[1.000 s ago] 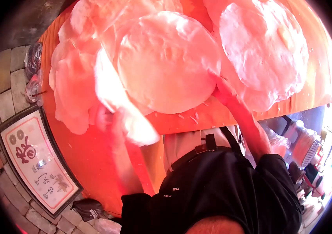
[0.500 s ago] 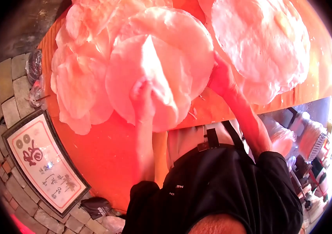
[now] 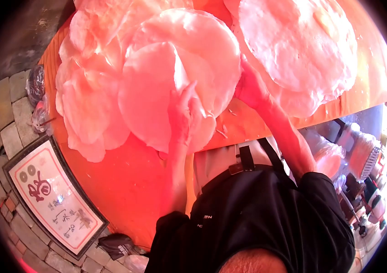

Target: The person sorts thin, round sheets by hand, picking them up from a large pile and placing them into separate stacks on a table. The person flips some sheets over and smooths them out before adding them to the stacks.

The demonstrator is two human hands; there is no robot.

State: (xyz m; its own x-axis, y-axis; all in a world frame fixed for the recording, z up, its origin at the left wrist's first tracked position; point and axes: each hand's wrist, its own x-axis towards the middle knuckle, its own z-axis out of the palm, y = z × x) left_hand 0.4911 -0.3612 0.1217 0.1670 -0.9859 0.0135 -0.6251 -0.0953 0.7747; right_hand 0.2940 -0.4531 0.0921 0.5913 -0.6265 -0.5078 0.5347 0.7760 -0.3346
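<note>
A thin, round pancake sheet [image 3: 202,41] lies on the orange tabletop, with part of it or another sheet folded over at the left. A pale raised fold [image 3: 179,63] runs up its middle. My left hand [image 3: 185,111] rests on the near part of the folded sheet, just below that fold, its fingers apart. At the sheet's right edge, my right hand [image 3: 250,86] has its fingers closed round the rim. The fingertips there are partly hidden. Strong red light washes out the details.
A pile of overlapping sheets [image 3: 91,109] lies to the left, and a thick round stack [image 3: 298,50] to the right. A framed sign with writing [image 3: 54,195] stands by the brick paving. Plastic-wrapped goods [image 3: 361,154] sit at the lower right beyond the orange tabletop [image 3: 116,191].
My left hand has moved right across the folded sheet, and its fingers have loosened from the fold. The bright raised flap is narrower. My right hand stays at the right rim.
</note>
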